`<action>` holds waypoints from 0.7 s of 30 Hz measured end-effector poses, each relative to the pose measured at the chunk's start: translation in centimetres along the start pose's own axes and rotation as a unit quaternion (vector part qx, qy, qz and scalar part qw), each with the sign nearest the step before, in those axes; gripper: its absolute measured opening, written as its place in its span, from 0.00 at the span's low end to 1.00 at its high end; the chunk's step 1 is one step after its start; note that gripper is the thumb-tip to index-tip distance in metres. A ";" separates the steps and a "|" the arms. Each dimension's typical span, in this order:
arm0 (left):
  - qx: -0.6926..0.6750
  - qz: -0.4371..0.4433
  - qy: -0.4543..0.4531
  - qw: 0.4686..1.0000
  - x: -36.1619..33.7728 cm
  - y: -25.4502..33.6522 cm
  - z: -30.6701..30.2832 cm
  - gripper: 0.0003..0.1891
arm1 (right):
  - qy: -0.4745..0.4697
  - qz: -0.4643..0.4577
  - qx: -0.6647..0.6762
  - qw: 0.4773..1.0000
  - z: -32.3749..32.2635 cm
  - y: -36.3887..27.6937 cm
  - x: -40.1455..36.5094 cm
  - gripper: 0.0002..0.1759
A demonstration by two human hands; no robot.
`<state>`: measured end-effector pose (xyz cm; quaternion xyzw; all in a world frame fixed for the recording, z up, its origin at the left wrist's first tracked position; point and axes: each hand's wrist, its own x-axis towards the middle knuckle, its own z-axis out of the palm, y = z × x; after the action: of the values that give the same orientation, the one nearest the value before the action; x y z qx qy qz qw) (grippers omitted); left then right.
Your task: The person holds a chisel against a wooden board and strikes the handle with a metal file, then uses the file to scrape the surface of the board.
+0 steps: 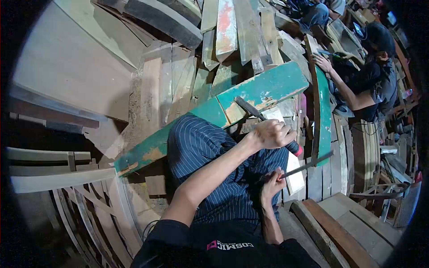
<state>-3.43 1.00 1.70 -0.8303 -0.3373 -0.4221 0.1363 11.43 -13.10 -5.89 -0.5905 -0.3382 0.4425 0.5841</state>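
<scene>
My left hand (273,134) is closed around the handle of a hammer (248,108), in front of my bent knee. The hammer's dark head points up and left over a bare, chipped patch of a green-painted wooden beam (263,87). Its black and red handle end shows beyond my fist. Lower down, by my thigh, my right hand (271,185) is closed on a flat, dark metal bar (309,165) that points right; a bit of orange-red shows at the grip. The green beam runs diagonally, partly hidden by my striped trouser leg (201,138).
Beyond the beam, weathered planks (225,35) are piled. At right, a co-worker (373,76) sits with a hand on another green board (322,111). Slatted wooden frames (89,210) stand at lower left; loose boards (339,232) lie at lower right.
</scene>
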 end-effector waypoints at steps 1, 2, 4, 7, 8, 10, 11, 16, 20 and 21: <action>-0.001 -0.003 0.003 1.000 0.0 0.1 0.0 0.04 | -0.007 0.002 -0.012 1.000 0.0 0.4 -0.1 0.21; 0.011 0.000 0.009 1.000 0.0 0.1 0.1 0.04 | -0.014 0.002 -0.025 1.000 -0.2 1.0 0.0 0.21; 0.010 -0.003 -0.004 1.000 -0.1 0.0 0.3 0.04 | -0.082 -0.091 -0.153 0.981 -0.4 0.4 0.3 0.21; 0.009 -0.004 -0.015 1.000 0.0 0.1 0.1 0.04 | 0.015 -0.004 -0.096 0.995 0.0 -0.6 0.2 0.21; 0.007 -0.005 -0.010 1.000 0.0 0.2 0.0 0.04 | 0.016 -0.008 -0.018 1.000 0.2 -0.8 0.3 0.23; -0.008 -0.003 0.010 1.000 0.0 0.1 0.1 0.04 | -0.004 -0.019 -0.086 0.996 -0.4 0.5 0.6 0.24; 0.002 -0.006 0.008 1.000 0.0 0.0 0.2 0.04 | -0.012 -0.026 -0.121 0.992 -0.9 0.9 0.8 0.24; 0.018 -0.007 -0.003 1.000 0.0 0.2 0.0 0.05 | 0.017 -0.027 -0.021 0.999 -0.3 -0.1 0.7 0.22; 0.016 -0.006 -0.012 1.000 -0.3 0.0 0.7 0.05 | -0.067 -0.136 -0.253 0.956 -1.5 1.3 0.9 0.20; 0.014 -0.007 -0.014 1.000 -0.3 0.1 0.8 0.05 | -0.051 -0.101 -0.209 0.971 -1.4 1.0 0.8 0.20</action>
<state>-3.02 1.21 1.05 -0.8315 -0.3513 -0.4067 0.1406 12.94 -13.00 -7.04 -0.6388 -0.5107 0.3301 0.4713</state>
